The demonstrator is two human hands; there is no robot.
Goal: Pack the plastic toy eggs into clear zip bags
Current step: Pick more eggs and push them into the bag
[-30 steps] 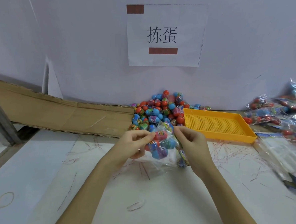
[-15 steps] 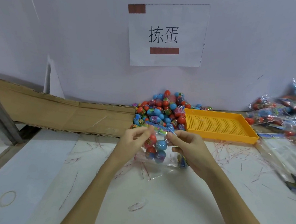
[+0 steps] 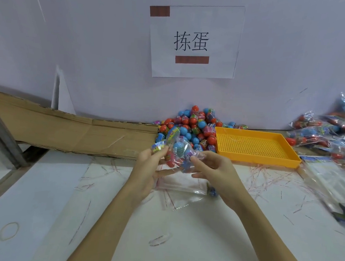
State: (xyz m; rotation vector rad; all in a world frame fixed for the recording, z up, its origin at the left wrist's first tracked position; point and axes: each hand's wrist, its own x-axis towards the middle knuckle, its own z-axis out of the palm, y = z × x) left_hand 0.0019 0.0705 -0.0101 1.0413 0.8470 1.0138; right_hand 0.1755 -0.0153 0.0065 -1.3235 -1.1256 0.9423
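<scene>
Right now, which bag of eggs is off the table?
The bag held between the left hand and right hand, in front of the loose egg pile; the finished bags lie at far right.

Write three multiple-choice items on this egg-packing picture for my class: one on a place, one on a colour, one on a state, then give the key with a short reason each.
1. Where does the loose pile of toy eggs lie?
A. inside the tray
B. against the wall, left of the tray
C. on the cardboard

2. What colour is the tray?
A. green
B. white
C. yellow-orange

3. What is the state of the bag of eggs?
A. held up by both hands
B. lying flat, untouched
C. stacked with the filled bags

Key: B, the heap sits by the wall beside the tray's left rim; C, its mesh floor and rim are yellow-orange; A, the left hand and right hand pinch it.
</scene>
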